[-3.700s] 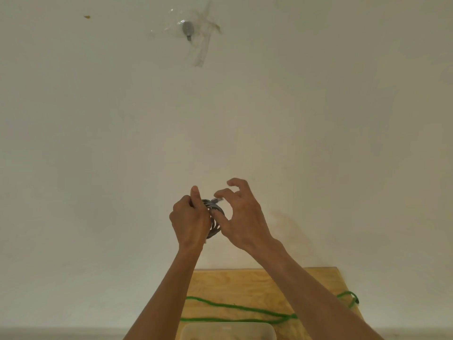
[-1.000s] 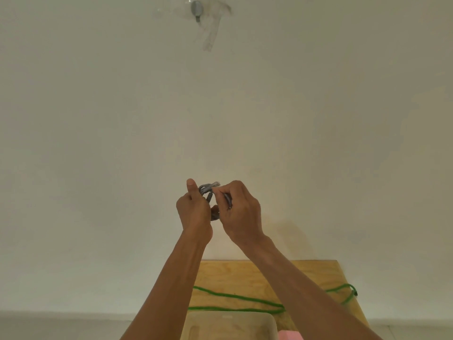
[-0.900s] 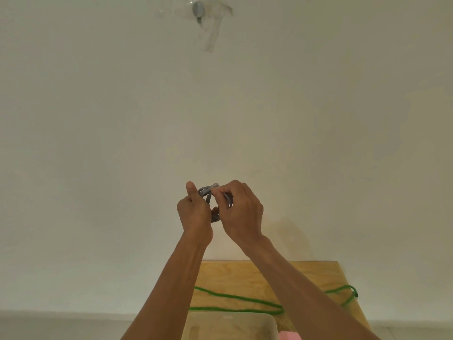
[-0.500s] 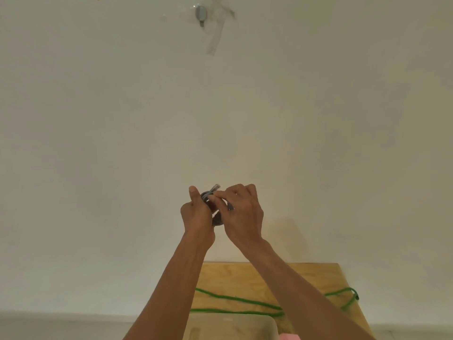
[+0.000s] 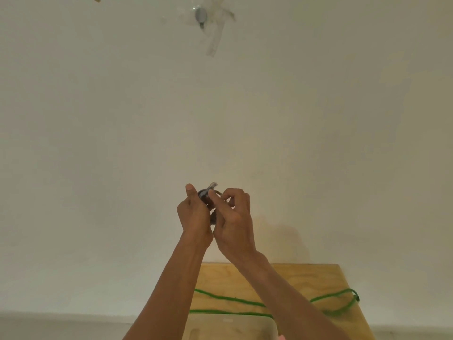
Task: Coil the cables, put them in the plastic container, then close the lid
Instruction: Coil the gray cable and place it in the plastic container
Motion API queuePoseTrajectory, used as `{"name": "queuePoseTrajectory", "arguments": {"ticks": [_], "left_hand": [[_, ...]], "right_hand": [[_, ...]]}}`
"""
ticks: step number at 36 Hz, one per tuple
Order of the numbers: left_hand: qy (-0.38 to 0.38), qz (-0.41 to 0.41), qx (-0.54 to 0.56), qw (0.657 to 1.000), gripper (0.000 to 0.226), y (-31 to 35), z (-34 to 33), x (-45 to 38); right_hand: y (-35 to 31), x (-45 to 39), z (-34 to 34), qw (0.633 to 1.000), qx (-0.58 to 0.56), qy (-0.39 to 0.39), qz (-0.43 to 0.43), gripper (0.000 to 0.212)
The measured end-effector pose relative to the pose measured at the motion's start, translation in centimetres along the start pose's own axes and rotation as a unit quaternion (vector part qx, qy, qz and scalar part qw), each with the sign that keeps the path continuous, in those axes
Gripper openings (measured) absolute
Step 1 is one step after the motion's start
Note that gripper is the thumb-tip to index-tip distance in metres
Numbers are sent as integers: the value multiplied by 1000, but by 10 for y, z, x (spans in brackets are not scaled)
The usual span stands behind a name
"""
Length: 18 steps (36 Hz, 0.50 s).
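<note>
A small coil of grey cable is held up in front of the wall, its light plug end sticking out at the top. My left hand grips the coil from the left, thumb up. My right hand pinches the cable at the coil's right side, and most of the coil is hidden between the two hands. A long green cable lies uncoiled across the wooden table below. The rim of the clear plastic container shows at the bottom edge.
A plain white wall fills most of the view, with a grey fitting under clear tape near the top. The table's right edge runs down at the lower right. A pink corner peeks in beside the container.
Both hands have stayed together on the grey coil while my right fingers shifted around its loops. The view tilted slightly, and the plug end now sticks out above my fingers.
</note>
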<state>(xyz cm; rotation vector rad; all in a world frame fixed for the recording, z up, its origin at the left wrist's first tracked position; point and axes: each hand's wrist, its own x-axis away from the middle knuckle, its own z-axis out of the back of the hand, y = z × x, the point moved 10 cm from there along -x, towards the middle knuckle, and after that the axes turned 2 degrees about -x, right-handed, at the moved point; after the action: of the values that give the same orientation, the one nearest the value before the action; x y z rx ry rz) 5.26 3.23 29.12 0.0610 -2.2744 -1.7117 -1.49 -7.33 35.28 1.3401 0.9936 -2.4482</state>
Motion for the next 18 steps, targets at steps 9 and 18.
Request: {"name": "queuePoseTrajectory", "arguments": {"ticks": [9, 18], "left_hand": [[14, 0, -15, 1000, 55, -2, 4, -2], [9, 3, -26, 1000, 49, -4, 5, -3]], "right_hand": [[22, -7, 15, 993, -67, 53, -79, 15], [18, -4, 5, 998, -33, 7, -55, 23]]}}
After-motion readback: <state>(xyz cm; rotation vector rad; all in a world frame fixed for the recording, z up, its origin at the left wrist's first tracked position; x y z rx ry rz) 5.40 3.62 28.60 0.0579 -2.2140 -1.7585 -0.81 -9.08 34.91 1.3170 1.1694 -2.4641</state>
